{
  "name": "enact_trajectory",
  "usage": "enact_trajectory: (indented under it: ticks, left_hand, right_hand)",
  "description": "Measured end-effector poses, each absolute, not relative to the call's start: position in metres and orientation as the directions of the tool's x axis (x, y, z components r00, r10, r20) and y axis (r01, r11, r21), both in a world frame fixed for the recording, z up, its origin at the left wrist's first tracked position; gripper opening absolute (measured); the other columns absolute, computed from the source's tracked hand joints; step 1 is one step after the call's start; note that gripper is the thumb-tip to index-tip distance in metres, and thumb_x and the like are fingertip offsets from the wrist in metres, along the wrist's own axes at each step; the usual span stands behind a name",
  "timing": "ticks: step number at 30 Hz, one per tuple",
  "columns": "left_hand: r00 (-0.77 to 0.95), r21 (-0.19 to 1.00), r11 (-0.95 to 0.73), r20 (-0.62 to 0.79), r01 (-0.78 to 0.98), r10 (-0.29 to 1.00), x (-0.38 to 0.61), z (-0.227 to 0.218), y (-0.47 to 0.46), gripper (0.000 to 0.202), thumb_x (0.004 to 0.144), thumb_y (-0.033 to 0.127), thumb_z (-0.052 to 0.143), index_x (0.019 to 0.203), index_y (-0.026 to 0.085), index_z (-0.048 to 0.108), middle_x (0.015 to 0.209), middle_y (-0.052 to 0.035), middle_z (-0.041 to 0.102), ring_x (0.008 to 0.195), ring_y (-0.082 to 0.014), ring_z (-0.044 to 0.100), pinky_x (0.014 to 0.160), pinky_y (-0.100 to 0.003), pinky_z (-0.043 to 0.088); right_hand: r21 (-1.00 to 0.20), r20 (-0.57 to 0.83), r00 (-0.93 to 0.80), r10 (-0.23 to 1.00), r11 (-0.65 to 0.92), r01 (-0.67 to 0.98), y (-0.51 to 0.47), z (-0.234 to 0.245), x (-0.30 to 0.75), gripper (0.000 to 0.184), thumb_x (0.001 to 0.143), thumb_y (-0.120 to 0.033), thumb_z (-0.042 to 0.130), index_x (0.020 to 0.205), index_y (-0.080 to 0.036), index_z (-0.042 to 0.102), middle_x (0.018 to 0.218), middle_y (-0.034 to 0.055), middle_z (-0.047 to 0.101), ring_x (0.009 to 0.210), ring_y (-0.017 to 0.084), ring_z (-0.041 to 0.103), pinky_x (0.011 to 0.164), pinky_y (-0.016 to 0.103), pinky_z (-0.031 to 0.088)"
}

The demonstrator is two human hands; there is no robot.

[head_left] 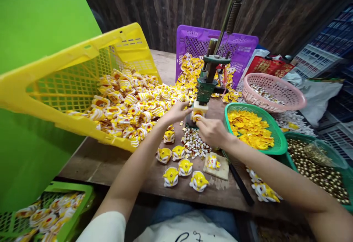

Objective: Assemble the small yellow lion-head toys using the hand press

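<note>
Currently, our right hand (213,130) pinches a striped piece (198,117) mid-frame at the press (206,89), our left hand (176,112) beside it, fingers loosely spread. We judge it unfinished; beaded heads (185,167) sit lower centre, while the centre-left heap (132,106) seems left.

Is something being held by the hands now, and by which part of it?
The right hand appears to hold a small white-and-yellow piece by its near edge, at the press. The left hand's grip cannot be told.
</note>
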State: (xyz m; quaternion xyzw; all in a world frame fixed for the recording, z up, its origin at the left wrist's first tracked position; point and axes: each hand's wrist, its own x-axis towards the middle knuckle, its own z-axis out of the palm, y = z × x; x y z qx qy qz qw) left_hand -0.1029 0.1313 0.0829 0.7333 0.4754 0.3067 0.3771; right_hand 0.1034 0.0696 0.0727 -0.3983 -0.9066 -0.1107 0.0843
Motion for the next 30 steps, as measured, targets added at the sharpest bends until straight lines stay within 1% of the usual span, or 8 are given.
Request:
enact_trajectory:
  ticks: [5, 14, 16, 18, 20, 22, 25, 30]
  left_hand:
    - [0.395, 0.910, -0.255, 0.114, 0.327, 0.912, -0.103, 0.075, 0.106, 0.057, 0.083, 0.045, 0.064, 0.129, 0.011, 0.064, 0.141, -0.0130, 0.059, 0.128, -0.0330, 0.057, 0.108, -0.043, 0.043]
    - [0.275, 0.945, -0.162, 0.082, 0.283, 0.958, -0.123, 0.072, 0.079, 0.051, 0.081, 0.043, 0.067, 0.123, 0.013, 0.069, 0.125, -0.0123, 0.070, 0.121, -0.0316, 0.061, 0.105, -0.046, 0.047]
    - [0.261, 0.958, -0.146, 0.079, 0.249, 0.962, -0.122, 0.075, 0.070, 0.050, 0.081, 0.042, 0.067, 0.122, 0.014, 0.069, 0.124, -0.0116, 0.071, 0.121, -0.0311, 0.061, 0.106, -0.046, 0.046]
    - [0.258, 0.972, -0.135, 0.082, 0.193, 0.963, -0.119, 0.081, 0.058, 0.051, 0.081, 0.043, 0.069, 0.122, 0.014, 0.069, 0.125, -0.0121, 0.070, 0.122, -0.0311, 0.061, 0.106, -0.046, 0.045]
    - [0.302, 0.987, -0.112, 0.073, 0.115, 0.951, -0.115, 0.089, 0.044, 0.052, 0.080, 0.044, 0.071, 0.122, 0.014, 0.069, 0.128, -0.0130, 0.069, 0.122, -0.0312, 0.061, 0.106, -0.046, 0.045]
    - [0.375, 0.997, -0.074, 0.056, 0.035, 0.925, -0.108, 0.097, 0.031, 0.052, 0.079, 0.043, 0.073, 0.123, 0.015, 0.068, 0.130, -0.0127, 0.067, 0.121, -0.0307, 0.062, 0.105, -0.045, 0.047]
    - [0.447, 0.997, -0.036, 0.066, -0.075, 0.892, -0.096, 0.106, 0.014, 0.055, 0.080, 0.039, 0.075, 0.129, 0.018, 0.064, 0.129, -0.0109, 0.068, 0.117, -0.0283, 0.063, 0.100, -0.040, 0.051]
    - [0.492, 0.969, -0.058, 0.174, -0.242, 0.853, -0.075, 0.113, -0.001, 0.058, 0.081, 0.030, 0.076, 0.135, 0.019, 0.058, 0.127, -0.0115, 0.067, 0.120, -0.0259, 0.062, 0.097, -0.033, 0.052]
  right_hand:
    - [0.301, 0.117, -0.540, 0.833, 0.489, 0.819, 0.079, 0.030, 0.059, 0.052, 0.095, -0.009, 0.024, 0.145, -0.006, 0.041, 0.142, 0.0295, 0.046, 0.095, 0.029, 0.062, 0.063, 0.034, 0.054]
    - [0.260, 0.205, -0.494, 0.845, 0.439, 0.860, 0.087, 0.040, 0.072, 0.040, 0.095, -0.009, 0.030, 0.128, -0.007, 0.052, 0.127, 0.0263, 0.055, 0.088, 0.026, 0.063, 0.067, 0.035, 0.051]
    - [0.122, 0.257, -0.477, 0.840, 0.462, 0.879, 0.072, 0.046, 0.083, 0.032, 0.093, -0.015, 0.041, 0.123, -0.009, 0.053, 0.124, 0.0223, 0.056, 0.086, 0.024, 0.063, 0.067, 0.033, 0.051]
    - [-0.134, 0.374, -0.444, 0.814, 0.521, 0.843, 0.052, 0.056, 0.094, 0.032, 0.088, -0.019, 0.054, 0.119, -0.013, 0.053, 0.120, 0.0172, 0.056, 0.091, 0.024, 0.062, 0.070, 0.031, 0.052]
    - [-0.378, 0.503, -0.368, 0.782, 0.582, 0.720, 0.029, 0.069, 0.104, 0.033, 0.084, -0.020, 0.061, 0.116, -0.017, 0.052, 0.115, 0.0124, 0.055, 0.094, 0.022, 0.061, 0.072, 0.031, 0.054]
    - [-0.524, 0.581, -0.274, 0.766, 0.610, 0.595, 0.005, 0.082, 0.110, 0.031, 0.083, -0.019, 0.062, 0.113, -0.020, 0.052, 0.111, 0.0098, 0.054, 0.089, 0.020, 0.060, 0.067, 0.029, 0.054]
    - [-0.606, 0.639, -0.167, 0.751, 0.625, 0.491, -0.025, 0.096, 0.110, 0.032, 0.083, -0.014, 0.061, 0.113, -0.022, 0.052, 0.114, 0.0097, 0.053, 0.096, 0.020, 0.059, 0.067, 0.029, 0.056]
    - [-0.656, 0.688, 0.017, 0.725, 0.612, 0.442, -0.051, 0.091, 0.108, 0.042, 0.085, -0.013, 0.061, 0.124, -0.023, 0.049, 0.123, 0.0108, 0.054, 0.120, 0.025, 0.054, 0.096, 0.043, 0.053]
